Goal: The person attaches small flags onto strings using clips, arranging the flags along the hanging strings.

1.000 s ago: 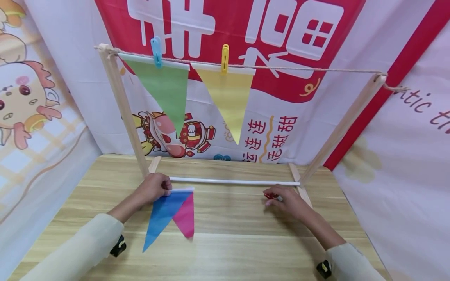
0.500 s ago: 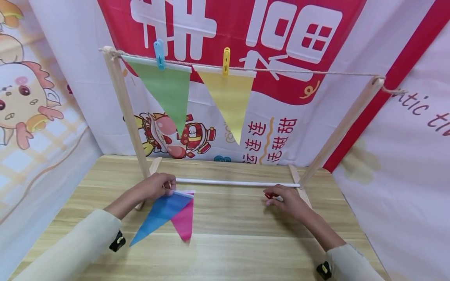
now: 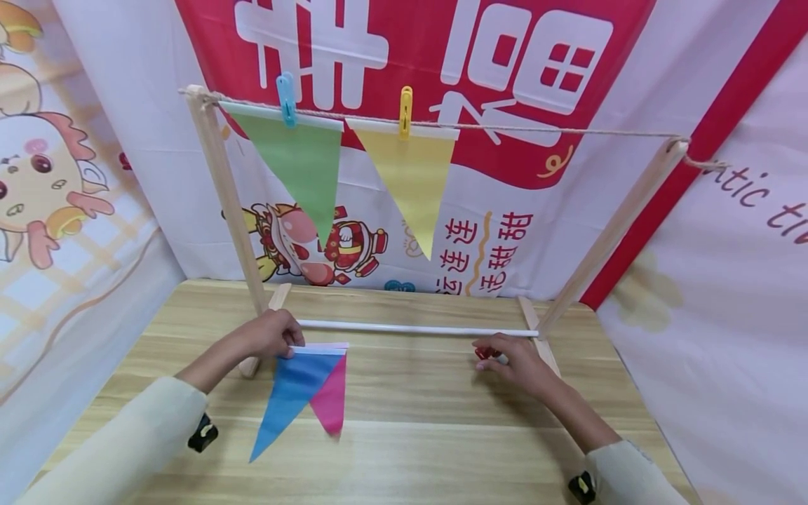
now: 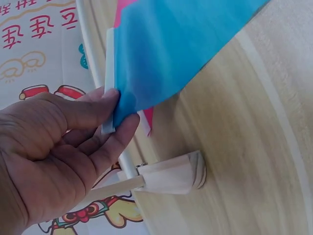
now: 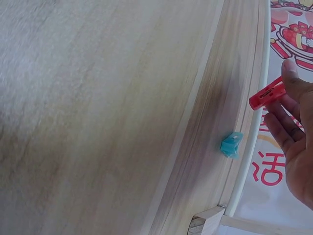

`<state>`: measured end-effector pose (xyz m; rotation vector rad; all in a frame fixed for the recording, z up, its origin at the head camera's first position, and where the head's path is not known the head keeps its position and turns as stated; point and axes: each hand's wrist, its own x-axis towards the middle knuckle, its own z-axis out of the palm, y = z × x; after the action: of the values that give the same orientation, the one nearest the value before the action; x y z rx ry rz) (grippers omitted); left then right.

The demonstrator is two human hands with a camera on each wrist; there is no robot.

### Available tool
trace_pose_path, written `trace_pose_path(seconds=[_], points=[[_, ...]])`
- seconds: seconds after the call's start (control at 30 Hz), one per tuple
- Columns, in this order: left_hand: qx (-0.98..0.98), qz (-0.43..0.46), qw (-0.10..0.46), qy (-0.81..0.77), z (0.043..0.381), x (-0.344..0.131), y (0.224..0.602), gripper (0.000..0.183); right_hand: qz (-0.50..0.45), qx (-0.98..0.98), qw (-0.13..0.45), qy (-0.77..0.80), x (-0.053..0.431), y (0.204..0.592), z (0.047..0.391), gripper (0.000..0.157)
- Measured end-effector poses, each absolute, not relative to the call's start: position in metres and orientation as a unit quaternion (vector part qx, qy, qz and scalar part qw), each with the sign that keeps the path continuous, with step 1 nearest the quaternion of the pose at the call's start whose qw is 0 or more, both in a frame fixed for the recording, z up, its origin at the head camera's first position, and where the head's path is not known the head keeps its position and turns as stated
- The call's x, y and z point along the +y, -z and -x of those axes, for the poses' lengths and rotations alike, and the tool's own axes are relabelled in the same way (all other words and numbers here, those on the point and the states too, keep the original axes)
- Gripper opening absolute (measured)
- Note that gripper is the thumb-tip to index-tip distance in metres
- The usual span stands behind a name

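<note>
My left hand (image 3: 274,332) pinches the white top strip of a blue triangular pennant (image 3: 299,382) at its left corner, between thumb and fingers. In the left wrist view the pennant (image 4: 166,54) hangs away from the fingertips. Behind it a pink pennant (image 3: 331,403) shows in part. My right hand (image 3: 517,361) holds a red clothespin (image 5: 266,95) between thumb and fingers, above the table on the right. A teal clothespin (image 5: 231,145) lies on the table below that hand. On the string (image 3: 536,129) hang a green pennant (image 3: 303,158) under a blue clothespin (image 3: 287,98) and a yellow pennant (image 3: 410,168) under a yellow clothespin (image 3: 405,111).
Two wooden posts (image 3: 224,189) carry the string, tied at their tops. A white rod (image 3: 410,328) joins their feet low over the wooden table (image 3: 429,449). A printed red and white cloth (image 3: 505,172) hangs close behind the frame.
The blue pennant's tip swung left, then partly back, as my left hand shifted slightly. My right hand has stayed in place with the red clothespin.
</note>
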<state>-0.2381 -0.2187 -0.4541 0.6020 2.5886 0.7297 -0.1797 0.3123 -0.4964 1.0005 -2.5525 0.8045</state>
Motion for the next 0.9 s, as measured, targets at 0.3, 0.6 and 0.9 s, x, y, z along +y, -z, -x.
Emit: trace_pose_path(seconds=[0.3, 0.6, 0.9], points=[[0.906, -0.186, 0.236, -0.299, 0.234, -0.224, 0.437, 0.004, -0.342, -0.88, 0.114, -0.311, 0.319, 0.502, 0.184, 0.042], [0.89, -0.17, 0.272, -0.325, 0.23, -0.223, 0.411, 0.008, -0.296, -0.911, 0.077, -0.275, 0.313, 0.493, 0.179, 0.032], [0.88, -0.175, 0.286, -0.337, 0.229, -0.226, 0.385, 0.008, -0.255, -0.917, 0.008, -0.307, 0.313, 0.491, 0.181, 0.026]])
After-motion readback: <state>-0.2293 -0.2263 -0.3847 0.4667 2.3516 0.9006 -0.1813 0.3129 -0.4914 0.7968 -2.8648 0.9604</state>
